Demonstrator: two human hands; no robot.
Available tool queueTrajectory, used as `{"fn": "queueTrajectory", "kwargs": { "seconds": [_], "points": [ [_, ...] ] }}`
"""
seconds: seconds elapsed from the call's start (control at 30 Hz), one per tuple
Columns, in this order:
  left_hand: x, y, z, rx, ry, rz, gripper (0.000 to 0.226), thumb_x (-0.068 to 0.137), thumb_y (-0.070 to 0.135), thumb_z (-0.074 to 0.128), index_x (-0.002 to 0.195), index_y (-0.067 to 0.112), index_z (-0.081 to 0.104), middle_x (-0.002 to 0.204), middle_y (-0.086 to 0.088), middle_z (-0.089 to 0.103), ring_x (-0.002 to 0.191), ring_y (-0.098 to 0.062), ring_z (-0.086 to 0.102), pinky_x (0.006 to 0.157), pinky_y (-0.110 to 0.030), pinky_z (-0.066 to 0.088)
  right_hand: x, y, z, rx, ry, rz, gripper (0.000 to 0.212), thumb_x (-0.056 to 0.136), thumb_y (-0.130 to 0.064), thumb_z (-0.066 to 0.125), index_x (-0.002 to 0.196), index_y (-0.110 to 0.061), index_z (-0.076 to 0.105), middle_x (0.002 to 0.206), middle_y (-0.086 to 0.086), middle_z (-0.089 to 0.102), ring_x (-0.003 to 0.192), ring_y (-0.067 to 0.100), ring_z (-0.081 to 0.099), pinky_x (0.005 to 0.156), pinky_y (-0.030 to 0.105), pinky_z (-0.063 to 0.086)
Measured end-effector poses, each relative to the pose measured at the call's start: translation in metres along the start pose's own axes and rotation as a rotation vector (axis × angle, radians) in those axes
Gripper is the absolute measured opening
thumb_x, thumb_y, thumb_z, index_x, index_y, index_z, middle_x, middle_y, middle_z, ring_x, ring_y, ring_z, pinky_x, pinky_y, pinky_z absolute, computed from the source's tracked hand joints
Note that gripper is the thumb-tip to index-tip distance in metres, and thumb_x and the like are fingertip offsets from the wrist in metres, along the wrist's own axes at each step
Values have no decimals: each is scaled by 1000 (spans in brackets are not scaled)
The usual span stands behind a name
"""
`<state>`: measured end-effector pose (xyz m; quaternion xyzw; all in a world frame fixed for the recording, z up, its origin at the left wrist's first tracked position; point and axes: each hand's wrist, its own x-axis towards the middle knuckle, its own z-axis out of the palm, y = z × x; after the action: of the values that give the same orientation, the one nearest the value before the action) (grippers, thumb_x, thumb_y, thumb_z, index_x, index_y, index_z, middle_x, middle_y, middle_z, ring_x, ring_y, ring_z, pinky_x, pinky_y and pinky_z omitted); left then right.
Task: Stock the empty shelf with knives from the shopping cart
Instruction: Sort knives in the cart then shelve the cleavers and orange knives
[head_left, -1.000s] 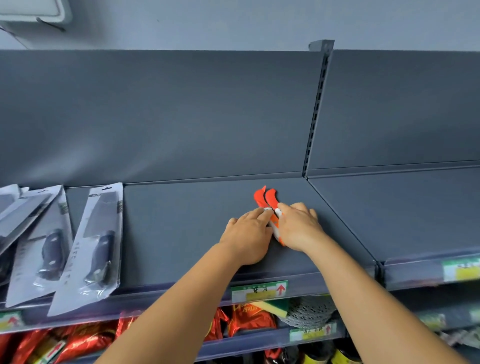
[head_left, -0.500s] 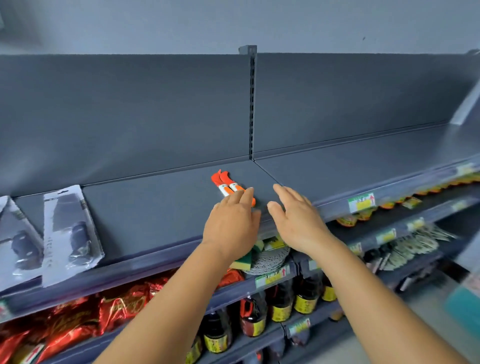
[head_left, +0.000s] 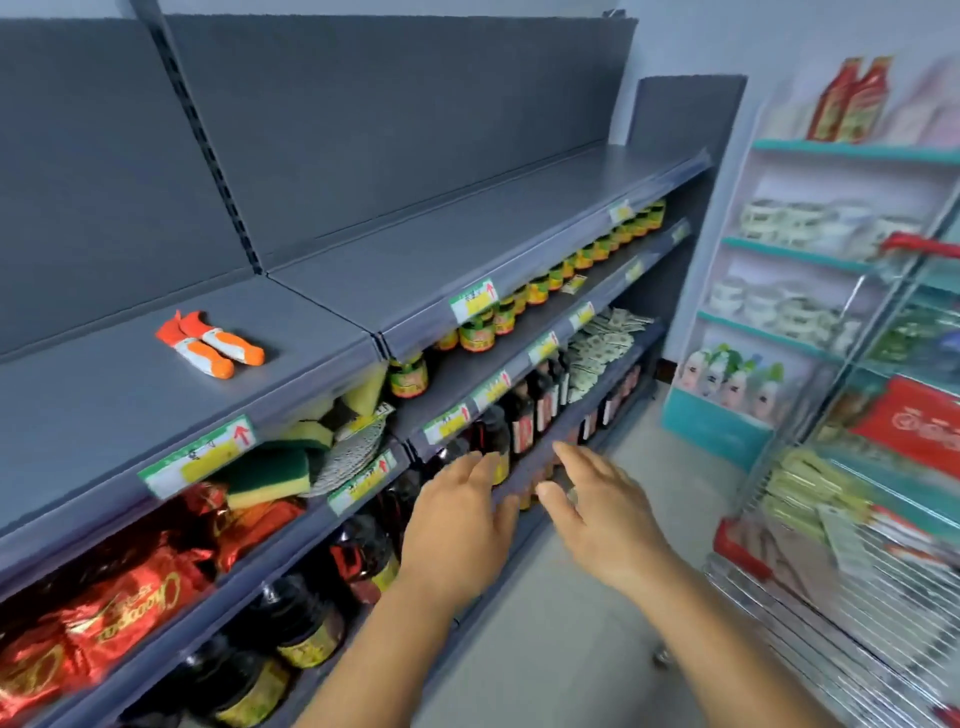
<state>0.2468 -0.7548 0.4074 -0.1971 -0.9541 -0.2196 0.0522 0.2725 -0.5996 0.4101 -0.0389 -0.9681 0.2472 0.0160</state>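
Two small orange-and-white sheathed knives lie side by side, touching, on the flat grey metal shelf in the left middle of the frame, well apart from both hands. The left hand and right hand hang in the air at lower centre, fingers spread and relaxed, holding nothing. At the right edge stands the wire shopping cart with red trim, its packaged goods blurred (no knife can be picked out in it). The step in hand appears to be the reach back to the cart for more stock. It would go best by taking packs by the handle end, one per hand, then laying them just beside the orange pair, keeping the grey shelf's rows parallel to its front edge.
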Motion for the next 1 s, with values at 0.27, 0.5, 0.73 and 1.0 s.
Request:
{"fn": "queueTrajectory", "kwargs": {
  "seconds": [0.27, 0.5, 0.73, 1.0],
  "points": [
    [25, 89, 113, -22, -293, 132, 53, 97, 38, 44, 145, 19, 34, 147, 0, 40, 133, -20, 38, 108, -29, 30, -39, 141, 2, 56, -11, 363, 55, 99, -43, 35, 149, -19, 28, 153, 2, 33, 139, 20, 30, 113, 31, 24],
    [63, 174, 199, 4, -461, 151, 56, 99, 39, 38, 150, 20, 24, 154, 0, 30, 140, -16, 28, 115, -28, 19, -51, 265, -21, 109, 13, 547, 49, 99, -41, 39, 142, -18, 38, 145, 5, 44, 132, 24, 41, 105, 33, 32],
    [100, 260, 254, -47, -532, 228, 53, 99, 35, 41, 148, 19, 30, 150, 3, 36, 136, -16, 33, 111, -28, 24, -52, 362, -53, 137, 40, 663, 49, 98, -40, 39, 141, -16, 36, 144, 7, 43, 126, 28, 45, 102, 39, 38],
    [167, 316, 309, -59, -622, 353, 52, 97, 34, 42, 147, 19, 32, 146, 0, 40, 132, -18, 38, 108, -29, 30, -28, 438, -75, 196, 112, 831, 55, 98, -40, 40, 146, -15, 32, 147, 8, 40, 130, 27, 41, 107, 38, 35]
  ]
}}
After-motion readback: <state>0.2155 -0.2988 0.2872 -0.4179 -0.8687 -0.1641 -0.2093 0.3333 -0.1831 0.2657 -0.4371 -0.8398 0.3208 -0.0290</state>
